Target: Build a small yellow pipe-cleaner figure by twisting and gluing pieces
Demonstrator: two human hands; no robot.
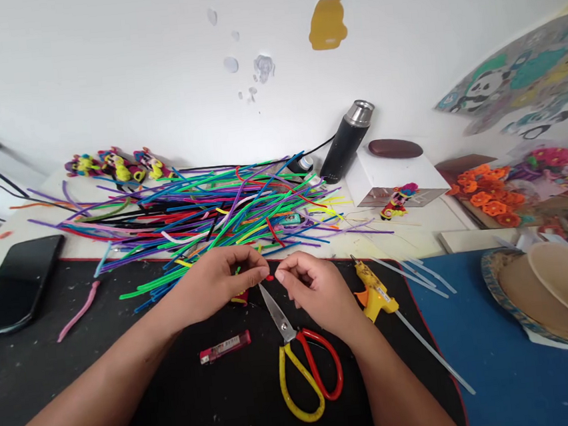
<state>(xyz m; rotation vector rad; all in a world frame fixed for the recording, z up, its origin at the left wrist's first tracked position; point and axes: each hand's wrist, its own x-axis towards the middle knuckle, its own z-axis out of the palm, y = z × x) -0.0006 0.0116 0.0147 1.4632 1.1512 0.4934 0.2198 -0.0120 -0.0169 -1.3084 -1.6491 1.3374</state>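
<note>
A small red piece, perhaps a bit of pipe cleaner, shows between my two hands' fingertips. My left hand is closed in a pinch at its left side. On the other side my right hand pinches with thumb and forefinger, fingers curled. Partly hidden under my left hand lies a red, yellow and green fuzzy piece. Just below the hands, scissors with one yellow and one red handle rest on the black mat, blades closed and pointing away. A pink lighter lies to their left.
Many coloured pipe cleaners spread behind my hands. A yellow glue gun and glue sticks lie to the right. A phone is at left; a black flask, white box and several fuzzy figures stand behind.
</note>
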